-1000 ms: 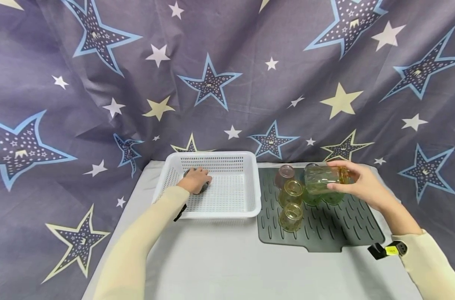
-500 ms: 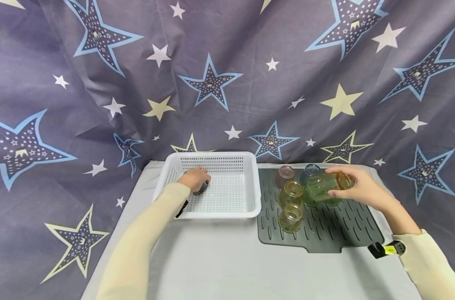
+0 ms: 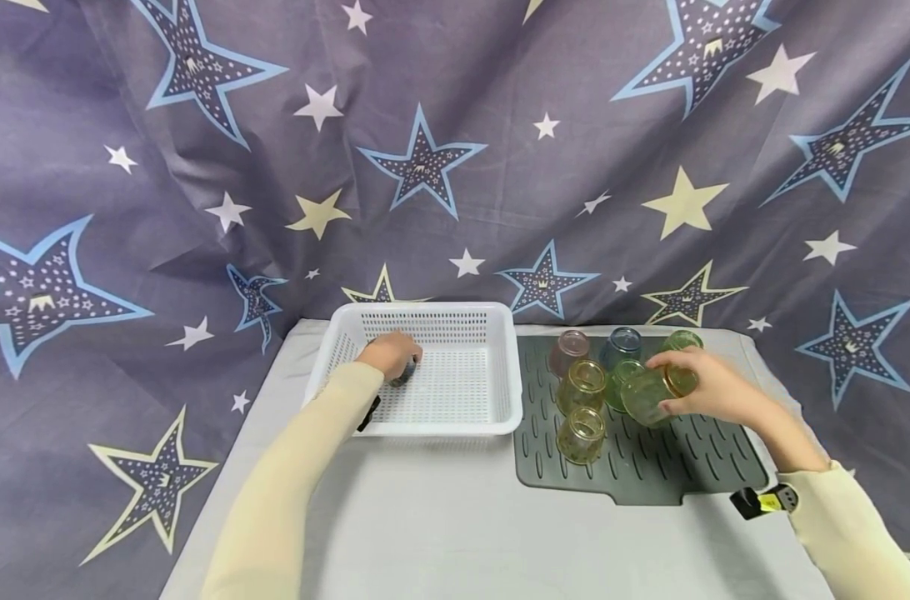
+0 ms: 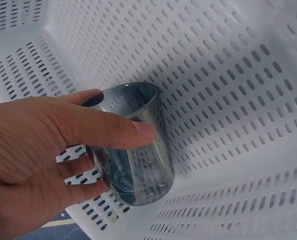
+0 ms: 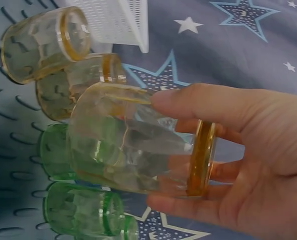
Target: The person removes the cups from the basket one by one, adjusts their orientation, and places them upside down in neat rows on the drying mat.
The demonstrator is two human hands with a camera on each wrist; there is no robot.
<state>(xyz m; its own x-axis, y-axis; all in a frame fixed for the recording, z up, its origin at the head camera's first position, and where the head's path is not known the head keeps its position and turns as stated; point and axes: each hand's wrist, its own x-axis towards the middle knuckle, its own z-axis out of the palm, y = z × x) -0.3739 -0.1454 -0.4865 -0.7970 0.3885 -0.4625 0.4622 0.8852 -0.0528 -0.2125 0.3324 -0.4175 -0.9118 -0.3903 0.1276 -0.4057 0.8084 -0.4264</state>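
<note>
My left hand [image 3: 390, 356] reaches into the left part of the white perforated basket [image 3: 432, 430]. It grips a smoky blue-grey glass tumbler [image 4: 141, 162], thumb along the near side and fingers round the far side, as the left wrist view shows. Over the dark drying mat [image 3: 680, 475], my right hand [image 3: 702, 387] holds a clear yellowish glass tumbler [image 5: 133, 145] near its thick amber base. That tumbler is tilted, its mouth facing down and left. It overlaps a green glass [image 3: 620, 379] in the head view.
On the mat's left side stand a pink glass [image 3: 570, 352] and two amber glasses [image 3: 581, 387], bases up. Behind are a blue glass [image 3: 622, 343] and another green glass [image 3: 682, 339]. A star-patterned curtain [image 3: 492, 192] hangs behind the table.
My right hand has moved toward the near side and lower, tipping the yellowish tumbler from nearly level to mouth-down. The blue and green glasses behind show more. My left hand has barely moved.
</note>
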